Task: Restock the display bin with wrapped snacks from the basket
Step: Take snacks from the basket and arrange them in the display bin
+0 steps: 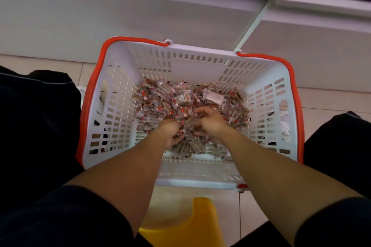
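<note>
A white slotted shopping basket (pixel 188 66) with an orange rim stands on the floor between my knees. Its bottom is covered by a heap of small wrapped snacks (pixel 180 100) in clear, brown and red wrappers. Both my hands are down in the heap, close together. My left hand (pixel 170 133) has its fingers curled round a bunch of snacks. My right hand (pixel 208 121) also curls its fingers into the pile, gathering snacks against the left. The display bin is not in view.
A white cabinet base (pixel 140 12) runs along the back, with a second white unit (pixel 313 32) at the right. A yellow stool (pixel 192 224) shows below the basket. My dark-clothed knees flank the basket on a tiled floor (pixel 321 100).
</note>
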Demonstrator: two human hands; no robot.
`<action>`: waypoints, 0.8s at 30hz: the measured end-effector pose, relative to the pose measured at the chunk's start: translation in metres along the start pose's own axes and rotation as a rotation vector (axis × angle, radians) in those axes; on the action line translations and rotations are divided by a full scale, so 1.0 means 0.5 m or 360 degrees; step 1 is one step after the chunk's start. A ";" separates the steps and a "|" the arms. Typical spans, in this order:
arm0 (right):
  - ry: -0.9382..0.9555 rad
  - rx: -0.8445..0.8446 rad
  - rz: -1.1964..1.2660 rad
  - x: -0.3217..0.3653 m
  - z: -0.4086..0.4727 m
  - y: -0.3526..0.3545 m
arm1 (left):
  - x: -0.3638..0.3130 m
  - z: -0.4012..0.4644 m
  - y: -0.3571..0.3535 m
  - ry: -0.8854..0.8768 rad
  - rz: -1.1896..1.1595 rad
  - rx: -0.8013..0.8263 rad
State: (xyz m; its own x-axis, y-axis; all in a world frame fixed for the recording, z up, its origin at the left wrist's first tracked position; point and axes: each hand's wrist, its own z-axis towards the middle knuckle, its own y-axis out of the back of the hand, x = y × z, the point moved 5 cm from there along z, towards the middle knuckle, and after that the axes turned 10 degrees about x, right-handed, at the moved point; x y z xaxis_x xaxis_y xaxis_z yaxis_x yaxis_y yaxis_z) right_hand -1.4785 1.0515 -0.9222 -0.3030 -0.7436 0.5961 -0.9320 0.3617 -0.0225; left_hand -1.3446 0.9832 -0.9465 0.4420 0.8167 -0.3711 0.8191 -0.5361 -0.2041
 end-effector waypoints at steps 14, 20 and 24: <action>-0.0184 -0.0122 0.0298 -0.050 -0.030 0.032 | -0.017 -0.025 -0.008 0.0042 -0.0144 0.0184; -0.0026 -0.0113 0.0071 -0.027 -0.032 0.024 | -0.050 -0.012 -0.011 0.0146 0.0077 0.0154; 0.0266 -0.0320 -0.0145 0.025 -0.015 0.042 | -0.069 0.004 -0.022 0.0197 0.0101 0.0093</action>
State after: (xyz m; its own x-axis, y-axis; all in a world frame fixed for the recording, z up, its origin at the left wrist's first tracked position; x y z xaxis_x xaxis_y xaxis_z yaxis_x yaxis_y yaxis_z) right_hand -1.5003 1.0540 -0.9090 -0.1672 -0.6809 0.7130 -0.8905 0.4147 0.1872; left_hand -1.3697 0.9604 -0.9334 0.5370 0.7989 -0.2710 0.7671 -0.5961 -0.2372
